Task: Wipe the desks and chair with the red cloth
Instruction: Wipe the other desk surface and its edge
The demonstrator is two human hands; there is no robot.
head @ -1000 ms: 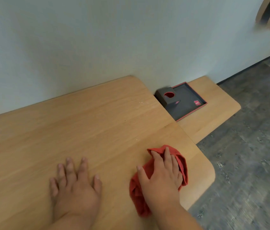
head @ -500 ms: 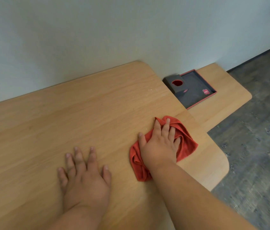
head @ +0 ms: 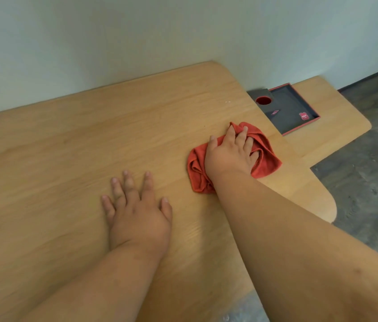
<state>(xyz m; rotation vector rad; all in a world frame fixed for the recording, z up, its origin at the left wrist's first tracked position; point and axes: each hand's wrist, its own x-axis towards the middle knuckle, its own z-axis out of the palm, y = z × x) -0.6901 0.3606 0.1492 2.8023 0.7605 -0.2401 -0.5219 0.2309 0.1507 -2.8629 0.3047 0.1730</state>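
A light wooden desk (head: pixel 67 147) fills most of the view and runs along a pale wall. The red cloth (head: pixel 266 162) lies bunched near the desk's right edge. My right hand (head: pixel 230 154) presses down on the cloth, fingers curled into its folds. My left hand (head: pixel 137 212) rests flat on the bare desk top, fingers spread, to the left of the cloth and nearer to me. A second, lower wooden desk (head: pixel 336 122) adjoins on the right. No chair is in view.
A dark grey tray with a red rim (head: pixel 292 110) sits on the lower desk against the wall, with a small grey box with a round red hole (head: pixel 262 98) at its left end. Grey floor (head: pixel 369 182) lies to the right.
My right hand has pushed the red cloth away from me, from the desk's front right corner toward the wall and the tray. My left hand has stayed flat on the desk.
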